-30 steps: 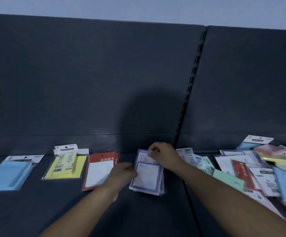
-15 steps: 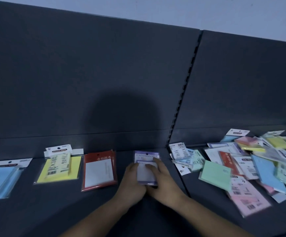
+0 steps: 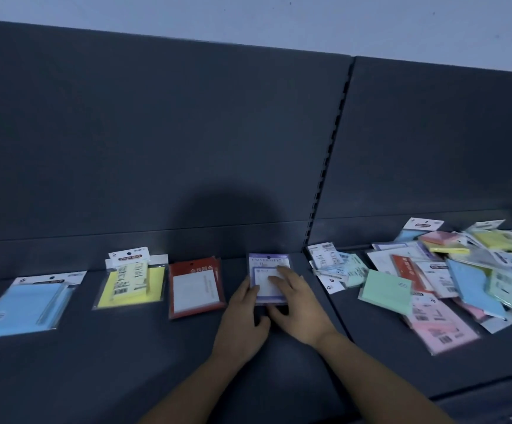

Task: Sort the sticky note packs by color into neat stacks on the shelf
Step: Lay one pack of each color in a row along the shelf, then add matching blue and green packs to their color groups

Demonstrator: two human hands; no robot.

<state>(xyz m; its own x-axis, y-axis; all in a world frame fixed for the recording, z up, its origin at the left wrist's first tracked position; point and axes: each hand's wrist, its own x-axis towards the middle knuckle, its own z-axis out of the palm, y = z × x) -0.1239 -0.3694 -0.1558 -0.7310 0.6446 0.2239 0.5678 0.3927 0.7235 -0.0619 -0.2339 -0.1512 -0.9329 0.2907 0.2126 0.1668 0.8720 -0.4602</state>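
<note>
Nearest us, both forearms reach in over the front of the shelf [image 3: 126, 371]. The left hand [image 3: 242, 319] sits at the left edge of the purple stack [image 3: 268, 262]. Its fingers [image 3: 246, 287] lie fairly straight along that side, not wrapped round it. The right hand [image 3: 300, 307] rests on top, fingers [image 3: 279, 278] spread flat across the top pack & pressing down. Neither hand pinches anything. We read the step as squaring up the purple stack, which lies flat on the shelf just right of the red pack [image 3: 195, 286], w/ a gap between them.

To do it well:
- Press lightly w/ the right hand so the plastic sleeves, prob. slippery, don't skate.
- Nudge w/ the left fingers till the edges line up.
- Check that the header cards at the far end sit flush.
- Don't shove left, since the red pack is near.
- Lift both hands straight up after, b/c dragging off could fan the packs.

Further left in the row sit the yellow stack [image 3: 132, 286], a smaller pack on top, and the blue stack [image 3: 25, 304]. Right of the slotted upright [image 3: 325, 179] the unsorted pile [image 3: 463, 280] is big, so most of the sorting is left, imo. Behind it all stands the dark back panel [image 3: 156, 133].
</note>
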